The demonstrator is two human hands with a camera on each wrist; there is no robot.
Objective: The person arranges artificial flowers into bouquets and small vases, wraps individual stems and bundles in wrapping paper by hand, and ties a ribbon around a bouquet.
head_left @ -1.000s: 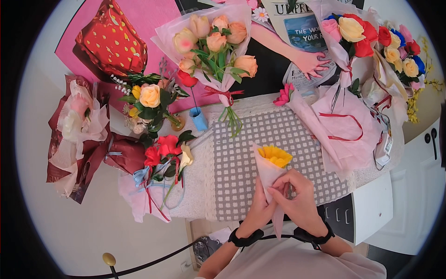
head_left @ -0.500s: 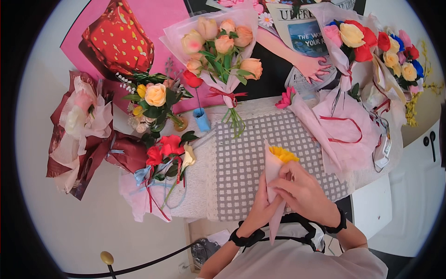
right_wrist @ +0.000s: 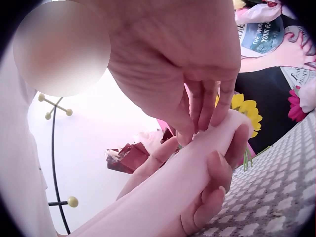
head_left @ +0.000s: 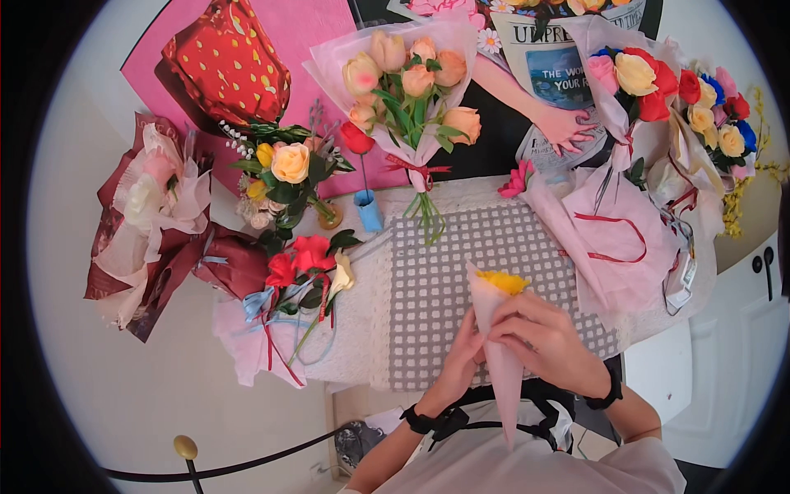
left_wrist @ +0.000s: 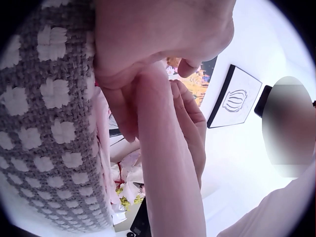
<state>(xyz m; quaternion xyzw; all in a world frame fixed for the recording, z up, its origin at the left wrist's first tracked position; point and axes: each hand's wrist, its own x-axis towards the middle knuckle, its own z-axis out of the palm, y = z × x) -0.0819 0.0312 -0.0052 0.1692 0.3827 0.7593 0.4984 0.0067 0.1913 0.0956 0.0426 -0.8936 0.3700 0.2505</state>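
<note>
A yellow flower [head_left: 504, 281] shows its petals at the top of a narrow cone of pale pink wrapping paper [head_left: 508, 387]. The left hand [head_left: 459, 358] cups the cone from the left; its fingers wrap round the paper [right_wrist: 163, 192] in the right wrist view. On the other side, the right hand [head_left: 550, 339] pinches the paper's edge just below the flower, with fingertips [right_wrist: 219, 116] on the upper part of the cone. The pointed lower end hangs over the person's lap. In the left wrist view the paper [left_wrist: 165, 163] hides part of the right hand.
A grey-and-white checked mat [head_left: 444, 305] covers the table's middle. Behind it stands a peach-flower bouquet [head_left: 411, 90]. Red flowers [head_left: 311, 255] and a blue vase [head_left: 368, 212] are to the left. Pink wrapping paper [head_left: 625, 255] lies at right, near more bouquets [head_left: 638, 78].
The cone has turned more upright, and more of its long lower end now shows between the hands. The right hand has shifted its hold along the paper. The head view has swung slightly.
</note>
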